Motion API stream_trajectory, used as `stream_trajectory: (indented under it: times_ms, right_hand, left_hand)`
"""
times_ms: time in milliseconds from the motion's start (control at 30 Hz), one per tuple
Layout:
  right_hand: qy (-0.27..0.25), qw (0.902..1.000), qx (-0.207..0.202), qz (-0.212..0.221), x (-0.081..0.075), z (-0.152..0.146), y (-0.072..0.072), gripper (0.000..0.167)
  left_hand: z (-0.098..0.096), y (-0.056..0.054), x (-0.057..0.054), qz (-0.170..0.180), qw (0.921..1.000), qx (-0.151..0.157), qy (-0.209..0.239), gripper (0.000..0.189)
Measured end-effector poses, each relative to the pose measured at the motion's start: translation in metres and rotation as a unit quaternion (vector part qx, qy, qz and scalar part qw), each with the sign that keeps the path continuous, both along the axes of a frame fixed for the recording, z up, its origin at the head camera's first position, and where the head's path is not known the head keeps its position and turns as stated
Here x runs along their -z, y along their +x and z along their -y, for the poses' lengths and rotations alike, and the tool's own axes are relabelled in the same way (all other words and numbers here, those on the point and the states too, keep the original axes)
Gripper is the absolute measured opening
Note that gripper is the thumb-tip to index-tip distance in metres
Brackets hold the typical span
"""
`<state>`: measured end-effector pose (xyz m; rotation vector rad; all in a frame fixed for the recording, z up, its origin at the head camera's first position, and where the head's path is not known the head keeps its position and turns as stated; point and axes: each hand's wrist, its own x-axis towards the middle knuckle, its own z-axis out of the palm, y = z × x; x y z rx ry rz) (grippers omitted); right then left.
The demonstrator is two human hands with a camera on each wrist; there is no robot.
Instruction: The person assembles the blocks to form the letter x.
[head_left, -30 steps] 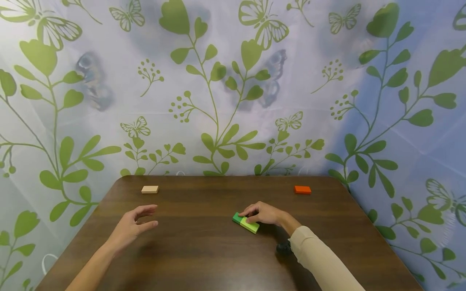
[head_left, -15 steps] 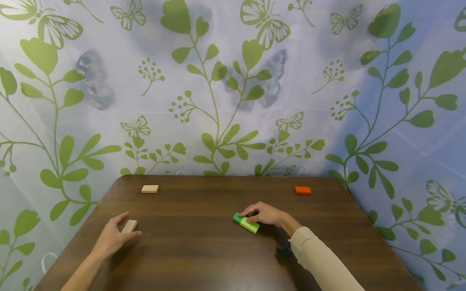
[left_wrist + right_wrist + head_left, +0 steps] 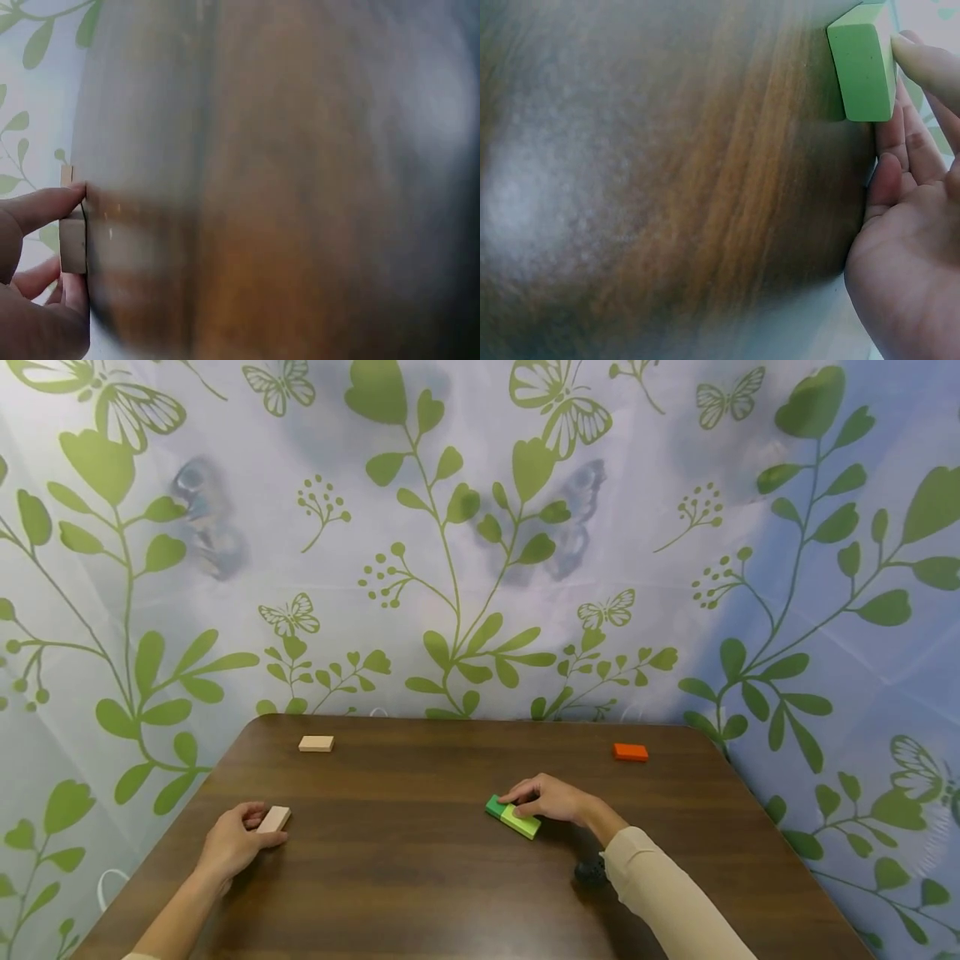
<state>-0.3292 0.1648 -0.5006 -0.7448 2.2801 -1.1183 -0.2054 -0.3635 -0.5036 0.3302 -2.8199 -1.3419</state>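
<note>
My left hand (image 3: 231,845) grips a pale wooden block (image 3: 274,820) at the table's left side, thumb on one side and fingers on the other. The left wrist view shows the block's end (image 3: 73,246) between thumb and fingers. At centre right, a dark green block (image 3: 495,807) and a light green block (image 3: 525,824) lie end to end on the table. My right hand (image 3: 553,799) is over them, thumb at the light green block and fingertips by the dark green one. In the right wrist view the light green block (image 3: 865,71) is beside the thumb; its far side is hidden.
A second pale wooden block (image 3: 317,743) lies near the table's back left. An orange-red block (image 3: 630,752) is near the back right. Partly under the right forearm sits a dark object (image 3: 590,872). A leaf-printed curtain (image 3: 465,543) hangs behind the brown table (image 3: 420,893).
My left hand has come down and left onto the pale block and now holds it. My right hand stays on the green blocks. The head view has shifted slightly.
</note>
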Motion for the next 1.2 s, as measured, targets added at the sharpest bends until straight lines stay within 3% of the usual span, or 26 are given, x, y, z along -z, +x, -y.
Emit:
stream_trajectory:
  times_ms: [200, 400, 800, 1033, 1200]
  right_hand:
    - [0.005, 1.0000, -0.003, -0.005, 0.000, 0.000, 0.000, 0.033]
    - [0.004, 1.0000, 0.000, -0.001, 0.000, 0.000, 0.001, 0.032]
    - [-0.001, 1.0000, 0.000, 0.002, -0.002, 0.000, 0.001, 0.032]
    - [-0.002, 1.0000, -0.003, -0.002, 0.000, 0.000, 0.000, 0.032]
    - [0.001, 1.0000, -0.003, -0.001, 0.001, 0.000, -0.001, 0.032]
  left_hand:
    - [0.005, 0.002, 0.002, -0.012, 0.9999, -0.012, -0.004, 0.065]
    - [0.008, 0.002, 0.002, 0.005, 0.9993, -0.014, 0.035, 0.060]
    - [0.008, 0.004, 0.002, 0.000, 0.9954, 0.039, 0.087, 0.063]
    - [-0.001, 0.003, -0.002, -0.029, 0.9956, 0.048, 0.075, 0.059]
    - [-0.012, 0.001, -0.007, -0.030, 0.9964, 0.055, 0.057, 0.057]
